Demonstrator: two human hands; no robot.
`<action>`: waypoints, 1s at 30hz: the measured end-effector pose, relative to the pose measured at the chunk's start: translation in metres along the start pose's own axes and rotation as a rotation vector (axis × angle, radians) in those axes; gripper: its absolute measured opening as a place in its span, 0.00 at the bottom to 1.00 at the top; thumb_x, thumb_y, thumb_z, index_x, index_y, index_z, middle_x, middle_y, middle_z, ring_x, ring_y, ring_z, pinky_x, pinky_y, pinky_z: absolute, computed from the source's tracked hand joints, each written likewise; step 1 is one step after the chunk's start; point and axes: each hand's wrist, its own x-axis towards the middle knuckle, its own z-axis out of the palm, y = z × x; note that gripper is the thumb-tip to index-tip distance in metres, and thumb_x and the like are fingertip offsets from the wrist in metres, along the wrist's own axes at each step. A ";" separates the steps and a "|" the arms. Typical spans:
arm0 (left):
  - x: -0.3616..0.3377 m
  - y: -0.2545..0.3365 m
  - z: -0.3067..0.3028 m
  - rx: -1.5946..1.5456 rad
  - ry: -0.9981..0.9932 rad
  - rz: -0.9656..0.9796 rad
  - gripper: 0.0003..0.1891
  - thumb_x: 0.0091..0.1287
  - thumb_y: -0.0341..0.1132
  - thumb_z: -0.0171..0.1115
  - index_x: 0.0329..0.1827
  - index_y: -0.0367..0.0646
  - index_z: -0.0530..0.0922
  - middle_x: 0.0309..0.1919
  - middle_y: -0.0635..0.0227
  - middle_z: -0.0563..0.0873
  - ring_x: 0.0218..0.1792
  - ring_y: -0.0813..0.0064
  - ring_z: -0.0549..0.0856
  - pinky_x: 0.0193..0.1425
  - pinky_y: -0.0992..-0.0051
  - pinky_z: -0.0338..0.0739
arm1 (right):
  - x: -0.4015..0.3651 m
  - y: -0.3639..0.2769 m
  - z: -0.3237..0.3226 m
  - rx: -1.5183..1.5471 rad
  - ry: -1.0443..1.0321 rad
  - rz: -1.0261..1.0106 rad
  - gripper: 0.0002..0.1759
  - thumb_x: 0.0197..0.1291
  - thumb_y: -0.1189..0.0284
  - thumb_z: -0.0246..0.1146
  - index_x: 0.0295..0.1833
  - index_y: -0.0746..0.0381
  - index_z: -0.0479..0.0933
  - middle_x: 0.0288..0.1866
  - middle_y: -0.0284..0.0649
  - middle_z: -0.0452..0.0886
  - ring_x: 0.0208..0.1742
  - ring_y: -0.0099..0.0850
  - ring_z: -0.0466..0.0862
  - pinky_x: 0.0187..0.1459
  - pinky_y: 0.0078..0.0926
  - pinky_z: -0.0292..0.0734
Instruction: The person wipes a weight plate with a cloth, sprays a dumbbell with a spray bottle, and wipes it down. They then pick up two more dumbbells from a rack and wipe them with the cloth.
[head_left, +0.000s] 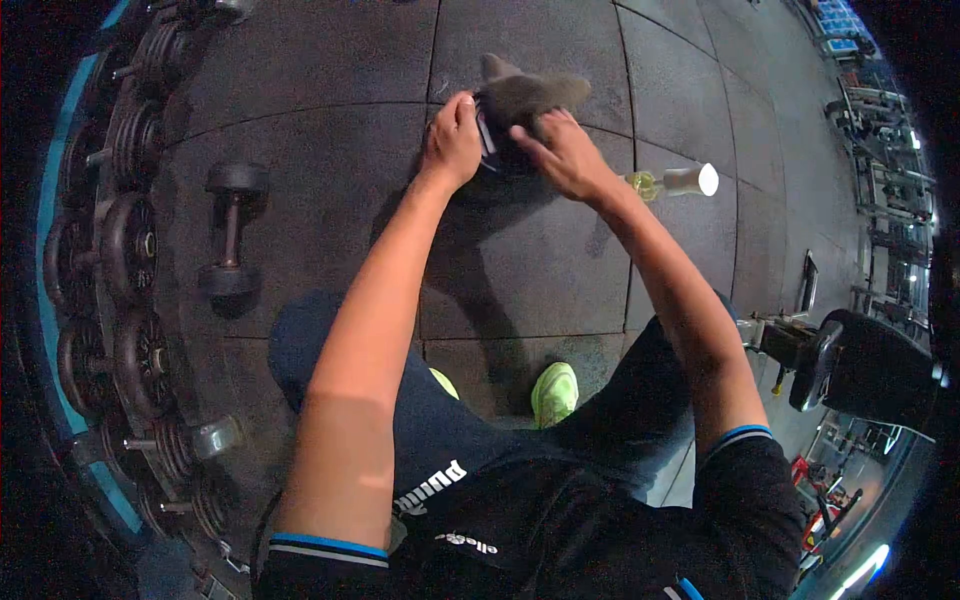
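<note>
My left hand [455,142] is closed around the side of a dark object [510,150] with a pale edge; its kind is hard to make out. A grey-brown cloth [535,95], smeared by motion, lies over the upper part of that object. The fingers of my right hand [570,155] press and grip the cloth from the right, with the thumb pointing toward the dark object. Near my right wrist, a bottle [675,182] with yellowish liquid and a white end is on the floor, partly hidden by my forearm.
A dumbbell [235,230] lies on the rubber floor tiles [320,160] to the left. Beyond it stands a rack of weight plates [140,245]. A padded bench [870,375] is at the right. My yellow-green shoe [555,393] is between my knees.
</note>
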 end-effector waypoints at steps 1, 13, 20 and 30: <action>0.000 -0.003 0.000 0.041 0.004 -0.025 0.27 0.81 0.49 0.38 0.60 0.36 0.78 0.56 0.41 0.84 0.61 0.38 0.79 0.64 0.53 0.74 | 0.015 0.006 0.010 -0.050 0.034 -0.181 0.31 0.77 0.50 0.52 0.38 0.71 0.76 0.36 0.54 0.80 0.44 0.52 0.79 0.61 0.43 0.69; 0.004 -0.004 0.005 0.006 -0.005 0.030 0.26 0.81 0.49 0.38 0.61 0.39 0.78 0.57 0.43 0.84 0.62 0.39 0.79 0.65 0.55 0.73 | -0.045 0.045 -0.022 -0.179 -0.095 -0.030 0.28 0.79 0.53 0.49 0.52 0.69 0.79 0.51 0.58 0.81 0.59 0.55 0.77 0.66 0.48 0.66; 0.004 -0.002 -0.007 0.121 -0.077 -0.025 0.26 0.81 0.50 0.36 0.59 0.38 0.78 0.56 0.41 0.83 0.60 0.36 0.79 0.63 0.53 0.74 | 0.013 0.047 0.022 -0.215 -0.066 -0.289 0.24 0.76 0.58 0.54 0.58 0.69 0.78 0.46 0.54 0.81 0.52 0.55 0.77 0.57 0.53 0.70; -0.001 -0.008 0.000 0.106 -0.099 0.041 0.28 0.81 0.51 0.34 0.64 0.40 0.76 0.59 0.41 0.82 0.63 0.37 0.78 0.67 0.51 0.72 | -0.046 0.035 -0.005 -0.156 -0.120 0.028 0.27 0.78 0.54 0.52 0.66 0.66 0.75 0.66 0.59 0.76 0.72 0.55 0.71 0.72 0.48 0.63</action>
